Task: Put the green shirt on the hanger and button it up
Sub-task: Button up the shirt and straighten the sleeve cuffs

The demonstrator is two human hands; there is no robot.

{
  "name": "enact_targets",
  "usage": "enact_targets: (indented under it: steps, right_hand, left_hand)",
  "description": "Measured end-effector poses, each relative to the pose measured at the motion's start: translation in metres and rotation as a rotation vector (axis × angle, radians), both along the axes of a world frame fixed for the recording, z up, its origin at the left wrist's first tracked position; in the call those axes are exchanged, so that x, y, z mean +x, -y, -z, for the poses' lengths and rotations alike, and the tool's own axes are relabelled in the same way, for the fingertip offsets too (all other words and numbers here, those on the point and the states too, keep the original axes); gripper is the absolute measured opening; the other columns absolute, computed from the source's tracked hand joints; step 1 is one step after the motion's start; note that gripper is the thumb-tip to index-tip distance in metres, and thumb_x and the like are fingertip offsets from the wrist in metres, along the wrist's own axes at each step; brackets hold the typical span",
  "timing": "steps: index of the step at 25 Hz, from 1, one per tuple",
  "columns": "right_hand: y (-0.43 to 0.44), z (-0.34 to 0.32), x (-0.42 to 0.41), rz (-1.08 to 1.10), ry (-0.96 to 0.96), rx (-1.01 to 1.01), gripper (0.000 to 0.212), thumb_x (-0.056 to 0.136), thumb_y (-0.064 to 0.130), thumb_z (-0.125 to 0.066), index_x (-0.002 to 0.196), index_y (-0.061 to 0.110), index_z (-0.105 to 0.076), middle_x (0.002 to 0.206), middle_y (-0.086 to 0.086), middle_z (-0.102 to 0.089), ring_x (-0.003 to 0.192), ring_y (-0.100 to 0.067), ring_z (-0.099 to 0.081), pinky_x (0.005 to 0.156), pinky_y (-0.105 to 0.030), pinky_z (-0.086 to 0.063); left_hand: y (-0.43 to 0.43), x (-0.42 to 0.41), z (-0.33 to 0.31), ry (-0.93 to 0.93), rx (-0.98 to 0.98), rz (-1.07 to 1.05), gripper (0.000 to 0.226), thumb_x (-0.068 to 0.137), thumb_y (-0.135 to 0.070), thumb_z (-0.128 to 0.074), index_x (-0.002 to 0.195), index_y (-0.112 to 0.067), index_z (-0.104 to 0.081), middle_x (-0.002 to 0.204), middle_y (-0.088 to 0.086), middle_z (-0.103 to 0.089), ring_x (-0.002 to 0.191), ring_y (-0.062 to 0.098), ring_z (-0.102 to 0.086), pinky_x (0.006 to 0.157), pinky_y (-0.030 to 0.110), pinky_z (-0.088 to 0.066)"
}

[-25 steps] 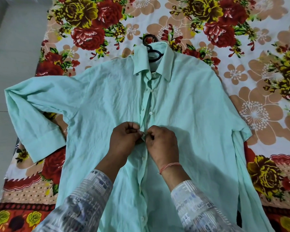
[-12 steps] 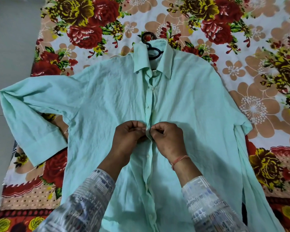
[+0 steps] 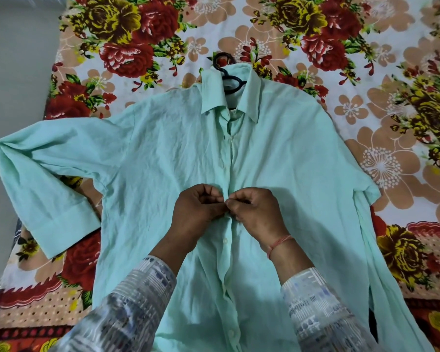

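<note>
The pale green shirt [image 3: 163, 158] lies flat, front up, on a flowered bedsheet. A black hanger [image 3: 230, 81] is inside it, its hook poking out above the collar. The placket looks closed from the collar down to my hands. My left hand [image 3: 197, 212] and my right hand [image 3: 255, 212] meet at the middle of the placket, each pinching one edge of the shirt front between thumb and fingers. Whatever sits between the fingertips is hidden. Below my hands several white buttons show along an open placket.
The flowered bedsheet [image 3: 366, 72] covers the bed [image 3: 36, 288] all around the shirt. The left sleeve reaches over the bed's left edge, where the grey floor [image 3: 15, 72] lies. The right sleeve is folded down along the shirt's right side.
Both hands have stayed at the same spot on the placket, fingers working closer together. The placket above them now lies closed where a gap and a button showed a second ago.
</note>
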State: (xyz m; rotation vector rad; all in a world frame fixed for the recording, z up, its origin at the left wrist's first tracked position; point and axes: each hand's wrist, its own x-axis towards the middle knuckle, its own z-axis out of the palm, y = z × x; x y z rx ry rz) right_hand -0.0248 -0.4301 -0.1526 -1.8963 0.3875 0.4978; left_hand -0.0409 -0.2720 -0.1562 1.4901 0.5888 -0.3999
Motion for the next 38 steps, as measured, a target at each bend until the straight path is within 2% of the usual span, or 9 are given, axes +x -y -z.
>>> enact_targets:
  steps: [4, 9, 14, 17, 22, 26, 30, 35, 38]
  right_hand:
    - [-0.003, 0.001, 0.000, 0.030, 0.001, -0.003, 0.011, 0.084, 0.015, -0.076, 0.082, 0.026, -0.075, 0.080, -0.001, -0.079, 0.078, -0.018, -0.077, 0.083, -0.045, -0.064]
    - [-0.006, 0.000, -0.008, 0.097, -0.042, 0.170, 0.028, 0.091, 0.009, -0.069, 0.110, 0.026, -0.058, 0.091, -0.002, -0.078, 0.070, -0.010, -0.067, 0.067, -0.031, -0.053]
    - [-0.004, 0.000, -0.007, 0.098, -0.057, 0.239, 0.025, 0.098, 0.003, -0.061, 0.111, 0.022, -0.054, 0.087, 0.003, -0.073, 0.065, -0.005, -0.062, 0.071, -0.032, -0.051]
    - [-0.007, 0.004, -0.008, 0.052, 0.005, 0.128, 0.022, 0.100, 0.006, -0.056, 0.105, 0.027, -0.052, 0.081, 0.012, -0.071, 0.066, -0.005, -0.061, 0.070, -0.034, -0.052]
    - [-0.010, 0.011, -0.009, -0.122, 0.274, -0.219, 0.011, 0.096, 0.008, -0.057, 0.103, 0.016, -0.055, 0.083, 0.002, -0.067, 0.077, -0.017, -0.064, 0.073, -0.031, -0.053]
    - [-0.002, 0.005, 0.007, 0.022, 0.434, -0.334, 0.008, 0.090, 0.014, -0.066, 0.085, 0.019, -0.070, 0.076, 0.004, -0.071, 0.073, -0.015, -0.067, 0.074, -0.032, -0.056]
    - [-0.002, 0.002, 0.054, 0.025, 0.458, -0.283, 0.011, 0.087, 0.011, -0.073, 0.092, 0.017, -0.081, 0.086, 0.003, -0.079, 0.080, -0.010, -0.073, 0.080, -0.019, -0.056]
    - [-0.010, 0.014, 0.067, -0.099, 0.371, -0.319, 0.021, 0.080, 0.009, -0.070, 0.095, 0.019, -0.082, 0.090, -0.001, -0.079, 0.085, -0.016, -0.074, 0.086, -0.033, -0.060]
    - [-0.010, 0.017, 0.062, -0.123, 0.375, -0.341, 0.020, 0.077, 0.007, -0.071, 0.091, 0.019, -0.078, 0.088, -0.003, -0.071, 0.082, -0.018, -0.070, 0.081, -0.035, -0.060]
  left_hand:
    - [-0.003, -0.002, -0.002, 0.005, -0.013, 0.035, 0.024, 0.079, 0.008, -0.086, 0.088, -0.009, -0.073, 0.082, 0.003, -0.077, 0.079, 0.013, -0.074, 0.077, 0.028, -0.062]
    - [-0.005, 0.002, 0.000, -0.026, -0.094, 0.007, 0.012, 0.091, 0.005, -0.078, 0.090, -0.006, -0.073, 0.081, 0.012, -0.074, 0.077, 0.021, -0.074, 0.080, 0.035, -0.063]
    - [-0.002, -0.004, 0.001, -0.001, -0.062, 0.018, 0.016, 0.087, 0.006, -0.081, 0.091, -0.007, -0.072, 0.087, 0.013, -0.077, 0.083, 0.021, -0.075, 0.084, 0.036, -0.064]
    - [0.003, -0.005, -0.001, -0.029, -0.068, -0.092, 0.025, 0.081, 0.009, -0.086, 0.084, -0.008, -0.067, 0.084, 0.013, -0.077, 0.083, 0.020, -0.077, 0.081, 0.033, -0.065]
    - [0.001, 0.003, -0.007, -0.084, -0.149, -0.109, 0.022, 0.085, 0.010, -0.081, 0.083, -0.005, -0.066, 0.081, 0.016, -0.075, 0.084, 0.028, -0.076, 0.079, 0.034, -0.066]
    - [-0.003, 0.016, -0.020, 0.073, 0.294, -0.028, 0.018, 0.087, -0.008, -0.082, 0.080, -0.017, -0.068, 0.078, 0.006, -0.078, 0.075, 0.028, -0.077, 0.075, 0.038, -0.063]
    - [0.015, 0.064, -0.033, 0.272, 0.457, 0.041, 0.018, 0.085, -0.009, -0.079, 0.082, -0.023, -0.068, 0.082, -0.006, -0.077, 0.080, 0.010, -0.074, 0.072, 0.023, -0.056]
    - [0.017, 0.081, -0.014, 0.120, 0.683, 0.177, 0.017, 0.079, -0.021, -0.081, 0.079, -0.024, -0.064, 0.072, -0.011, -0.065, 0.070, 0.005, -0.062, 0.057, 0.016, -0.038]
    - [0.013, 0.080, -0.011, 0.102, 0.759, 0.231, 0.019, 0.073, -0.014, -0.078, 0.078, -0.023, -0.062, 0.071, -0.007, -0.067, 0.068, 0.008, -0.062, 0.055, 0.021, -0.042]
